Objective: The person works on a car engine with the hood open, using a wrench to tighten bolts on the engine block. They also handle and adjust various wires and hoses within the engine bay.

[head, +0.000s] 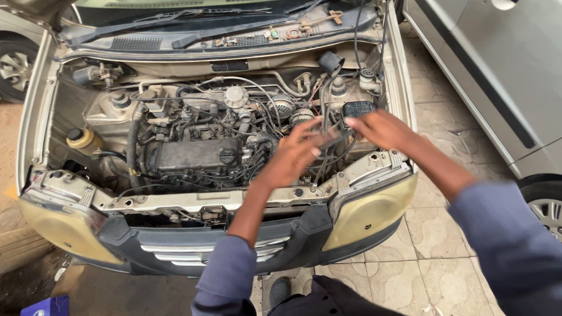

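A beige car stands in front of me with its bonnet up, showing the engine bay (196, 155). Both my hands reach over the bay's right side, above a bundle of black cables (328, 161). My left hand (295, 155) hovers with fingers spread, pointing up and right. My right hand (380, 129) is stretched flat toward it, just below a black fuse box (358, 108). The fingertips nearly meet and are blurred by motion; I make out nothing held in either hand. Both arms wear blue-grey sleeves.
A yellowish fluid reservoir (82, 140) sits at the bay's left. Loose tools (316, 22) lie on the cowl by the windscreen. Cloudy headlights (369, 210) flank the dark bumper (175, 248). A silver car (486, 70) is parked close on the right, on tiled floor.
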A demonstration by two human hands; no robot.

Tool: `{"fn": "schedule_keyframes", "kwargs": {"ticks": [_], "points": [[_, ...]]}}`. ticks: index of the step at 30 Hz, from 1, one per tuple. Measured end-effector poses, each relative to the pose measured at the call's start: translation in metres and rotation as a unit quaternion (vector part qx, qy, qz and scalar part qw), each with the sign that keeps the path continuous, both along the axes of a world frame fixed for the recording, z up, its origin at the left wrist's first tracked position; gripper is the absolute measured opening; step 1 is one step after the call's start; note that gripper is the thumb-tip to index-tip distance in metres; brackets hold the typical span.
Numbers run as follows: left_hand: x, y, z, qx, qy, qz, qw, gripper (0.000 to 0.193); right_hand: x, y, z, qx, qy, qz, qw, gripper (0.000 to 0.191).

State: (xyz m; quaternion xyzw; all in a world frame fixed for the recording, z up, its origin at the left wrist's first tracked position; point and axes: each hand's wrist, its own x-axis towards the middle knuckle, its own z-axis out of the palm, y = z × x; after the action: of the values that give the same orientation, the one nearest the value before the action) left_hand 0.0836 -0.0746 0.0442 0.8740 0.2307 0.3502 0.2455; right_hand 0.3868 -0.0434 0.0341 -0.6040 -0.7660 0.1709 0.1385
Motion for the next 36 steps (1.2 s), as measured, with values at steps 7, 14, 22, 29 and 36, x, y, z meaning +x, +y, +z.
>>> {"fn": "schedule_keyframes", "kwargs": {"ticks": [7,14,22,29,36], "points": [[0.028,0.098,-0.024,-0.14,0.173,0.103,0.969,0.054,-0.084,-0.11,-0.047,-0.19,0.334,0.092,0.919,0.068],[0.129,0.045,0.002,-0.116,0.435,0.006,0.893,0.082,-0.231,-0.019,-0.078,-0.178,0.72,0.044,0.669,0.079],[0.084,-0.018,0.038,0.069,0.332,0.074,0.938,0.06,-0.176,-0.071,-0.057,-0.183,0.056,0.258,0.947,0.024],[0.081,0.005,0.003,0.13,0.153,0.083,0.976,0.041,-0.138,-0.099,0.055,-0.247,0.157,0.491,0.82,0.041],[0.089,-0.014,-0.011,0.079,0.197,0.062,0.975,0.036,-0.156,0.01,0.082,0.145,-0.105,0.451,0.874,0.045]]}}
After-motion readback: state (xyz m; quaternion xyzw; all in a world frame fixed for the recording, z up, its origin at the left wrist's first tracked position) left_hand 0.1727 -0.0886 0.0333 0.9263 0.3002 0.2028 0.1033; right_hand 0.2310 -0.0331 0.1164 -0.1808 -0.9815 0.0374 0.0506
